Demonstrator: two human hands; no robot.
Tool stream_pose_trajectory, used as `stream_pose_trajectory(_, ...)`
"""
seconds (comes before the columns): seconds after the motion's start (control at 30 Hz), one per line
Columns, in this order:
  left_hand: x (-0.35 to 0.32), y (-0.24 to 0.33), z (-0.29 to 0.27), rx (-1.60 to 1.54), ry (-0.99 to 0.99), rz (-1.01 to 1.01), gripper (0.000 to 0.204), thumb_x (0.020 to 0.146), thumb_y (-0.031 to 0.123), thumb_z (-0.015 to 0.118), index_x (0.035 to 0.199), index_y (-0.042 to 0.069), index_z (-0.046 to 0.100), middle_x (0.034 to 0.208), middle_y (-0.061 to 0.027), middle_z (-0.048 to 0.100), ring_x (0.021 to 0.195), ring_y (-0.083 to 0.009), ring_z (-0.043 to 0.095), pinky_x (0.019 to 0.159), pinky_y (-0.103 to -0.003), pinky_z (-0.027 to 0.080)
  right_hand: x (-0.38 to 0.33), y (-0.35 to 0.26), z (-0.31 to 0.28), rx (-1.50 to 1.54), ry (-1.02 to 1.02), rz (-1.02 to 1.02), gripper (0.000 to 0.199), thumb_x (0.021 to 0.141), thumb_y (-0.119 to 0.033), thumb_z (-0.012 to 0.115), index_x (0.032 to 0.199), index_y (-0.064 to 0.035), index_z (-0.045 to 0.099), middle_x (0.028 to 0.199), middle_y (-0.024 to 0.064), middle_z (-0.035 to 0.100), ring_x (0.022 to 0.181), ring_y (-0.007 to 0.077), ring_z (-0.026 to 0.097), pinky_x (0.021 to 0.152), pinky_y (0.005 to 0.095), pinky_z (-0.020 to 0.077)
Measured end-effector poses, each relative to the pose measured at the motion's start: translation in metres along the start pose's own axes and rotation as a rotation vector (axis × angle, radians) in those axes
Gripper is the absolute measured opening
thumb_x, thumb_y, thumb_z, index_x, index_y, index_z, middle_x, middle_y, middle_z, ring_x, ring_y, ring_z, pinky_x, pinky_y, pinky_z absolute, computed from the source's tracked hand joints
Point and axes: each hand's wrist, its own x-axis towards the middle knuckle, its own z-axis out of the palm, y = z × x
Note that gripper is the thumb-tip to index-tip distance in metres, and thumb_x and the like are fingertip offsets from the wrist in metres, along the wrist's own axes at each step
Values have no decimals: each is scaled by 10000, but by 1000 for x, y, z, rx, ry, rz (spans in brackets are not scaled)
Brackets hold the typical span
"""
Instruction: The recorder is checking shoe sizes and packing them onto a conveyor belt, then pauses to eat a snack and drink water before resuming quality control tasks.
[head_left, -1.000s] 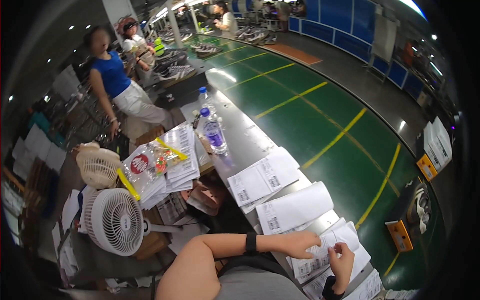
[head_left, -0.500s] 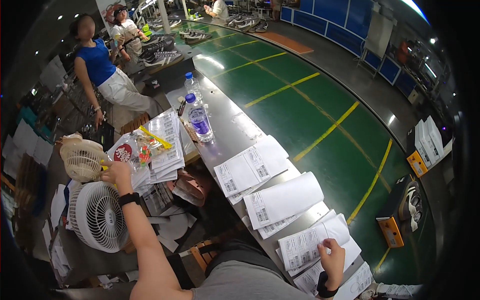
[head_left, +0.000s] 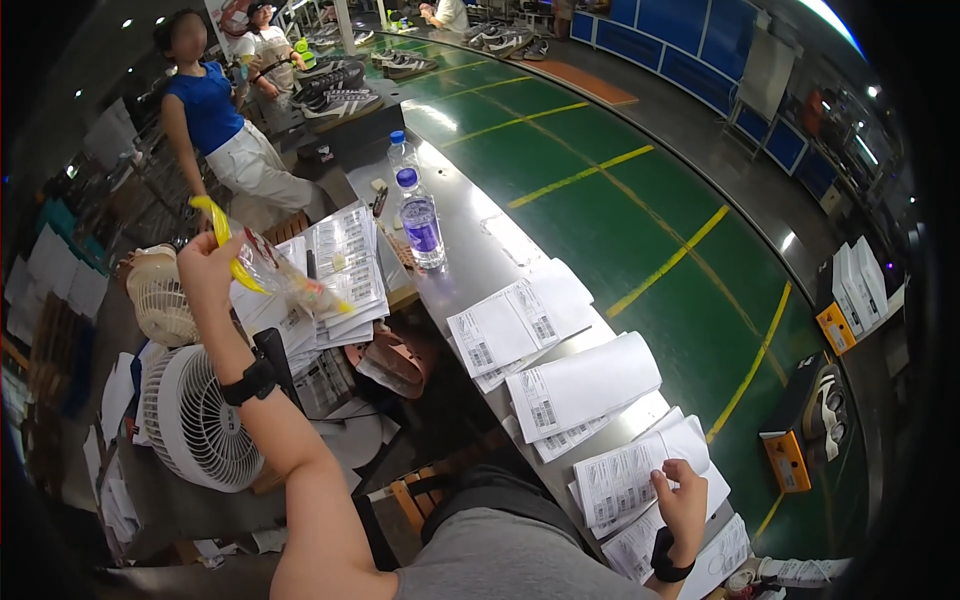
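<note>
My left hand [head_left: 208, 268] is raised above the desk with its fingers closed on a clear plastic bag [head_left: 285, 280] that has a yellow strip along its top edge. The bag hangs tilted over stacked label sheets [head_left: 350, 250], and small coloured bits show inside. On the bench at lower right, my right hand [head_left: 684, 505] rests on a pile of printed label sheets [head_left: 610, 480]. Its fingers are loosely curled, with a gap between thumb and forefinger. Beyond that pile lie two more sheet stacks, a middle one [head_left: 590, 380] and a farther one [head_left: 510, 315].
A white fan [head_left: 190, 415] and a beige fan [head_left: 160, 300] stand near my left arm. Water bottles [head_left: 422, 230] stand on the metal bench [head_left: 470, 225]. The green conveyor [head_left: 570, 230] runs alongside, carrying shoes and an orange-black box [head_left: 785, 460]. A co-worker in blue [head_left: 205, 115] stands far left.
My left hand has picked the plastic bag up off the stacked sheets and moved it up and left. My right hand has stayed by its pile, and the view has shifted slightly.
</note>
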Motion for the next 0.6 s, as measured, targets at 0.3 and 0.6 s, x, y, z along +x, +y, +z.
stream_pose_trajectory(0.3,-92,179,61,-369,-907,50,274,899,268,686,880,-2,646,575,1,547,385,-48,454,372,-195,332,-11,-94,-43,353,26,-265,195,791,-53,703,971,17,677,911,144,718,859,266,700,758,317,539)
stream_pose_trajectory(0.6,-242,204,243,-265,-1748,362,330,936,220,606,734,-40,623,551,-26,506,494,-62,495,433,-300,386,-10,-132,-77,11,490,-824,420,669,-109,801,1062,-51,662,1171,146,629,1100,316,591,900,418,494)
